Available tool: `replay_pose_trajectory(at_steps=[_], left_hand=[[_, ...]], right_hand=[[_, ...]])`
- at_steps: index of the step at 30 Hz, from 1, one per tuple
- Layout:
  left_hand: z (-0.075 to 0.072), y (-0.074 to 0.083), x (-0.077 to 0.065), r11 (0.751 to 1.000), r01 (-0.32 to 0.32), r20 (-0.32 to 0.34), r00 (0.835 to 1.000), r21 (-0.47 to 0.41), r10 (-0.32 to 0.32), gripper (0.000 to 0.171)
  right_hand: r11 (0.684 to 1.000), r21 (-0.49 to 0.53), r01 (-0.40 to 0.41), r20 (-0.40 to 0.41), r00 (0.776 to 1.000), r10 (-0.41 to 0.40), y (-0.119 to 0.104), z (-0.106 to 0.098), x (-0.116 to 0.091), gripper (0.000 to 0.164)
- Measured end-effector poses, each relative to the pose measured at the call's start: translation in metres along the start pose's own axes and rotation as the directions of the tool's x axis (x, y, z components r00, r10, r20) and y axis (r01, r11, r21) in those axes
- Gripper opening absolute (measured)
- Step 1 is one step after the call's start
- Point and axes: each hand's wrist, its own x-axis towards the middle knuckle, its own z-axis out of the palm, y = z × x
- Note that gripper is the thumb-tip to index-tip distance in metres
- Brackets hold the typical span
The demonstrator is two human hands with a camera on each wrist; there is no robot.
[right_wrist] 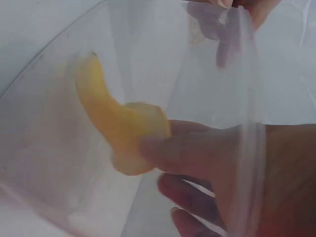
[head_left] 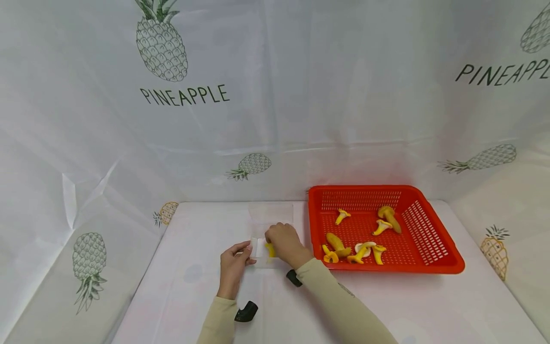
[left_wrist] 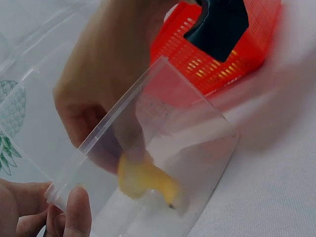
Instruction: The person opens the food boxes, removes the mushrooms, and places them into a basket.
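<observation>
A clear plastic box (left_wrist: 207, 148) stands on the table, its transparent lid (head_left: 271, 210) folded back behind it. My left hand (head_left: 234, 267) pinches the box's left rim between thumb and fingers. Reaching in over the opening, my right hand (head_left: 287, 242) has its fingers inside the box. Those fingers hold a yellow mushroom (right_wrist: 118, 126) by its cap, as the right wrist view shows through the wall. The mushroom's curved stem points away from the hand, close to the box's far side in that view.
To the right stands a red plastic basket (head_left: 442, 260) holding several yellow mushrooms, among them a larger brownish one (head_left: 388, 219). A white curtain with printed pineapples (head_left: 253, 164) hangs behind the table (head_left: 180, 286). Black wrist devices (head_left: 246, 311) sit by both forearms.
</observation>
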Motion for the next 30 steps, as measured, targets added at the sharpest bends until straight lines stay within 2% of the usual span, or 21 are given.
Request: replay_pose_trajectory(at_steps=[4, 8, 16, 24, 30], left_hand=[[0.0, -0.001, -0.001, 1.0, -0.003, 0.004, 1.0, 0.007, 0.003, 0.031], [0.0, -0.001, 0.0, 1.0, -0.006, 0.007, 1.0, 0.008, 0.006, 0.03], [-0.001, -0.001, 0.0, 1.0, -0.004, 0.011, 1.0, 0.001, 0.004, 0.031], [-0.002, 0.001, -0.002, 1.0, 0.002, 0.02, 1.0, 0.002, -0.002, 0.032], [-0.001, 0.002, -0.002, 1.0, 0.002, 0.016, 1.0, 0.004, -0.002, 0.032]], right_hand=[[0.999, 0.042, -0.026, -0.083, 0.996, 0.03, 0.003, -0.009, -0.006, 0.011], [0.989, 0.144, -0.029, -0.205, 0.977, 0.058, 0.007, -0.024, -0.018, 0.01], [0.977, 0.211, 0.006, -0.422, 0.903, 0.085, 0.023, -0.052, -0.047, 0.019], [0.969, 0.238, -0.063, -0.463, 0.87, 0.17, 0.049, -0.069, -0.077, 0.024], [0.971, 0.211, -0.115, -0.487, 0.849, 0.206, 0.07, -0.075, -0.099, 0.023]])
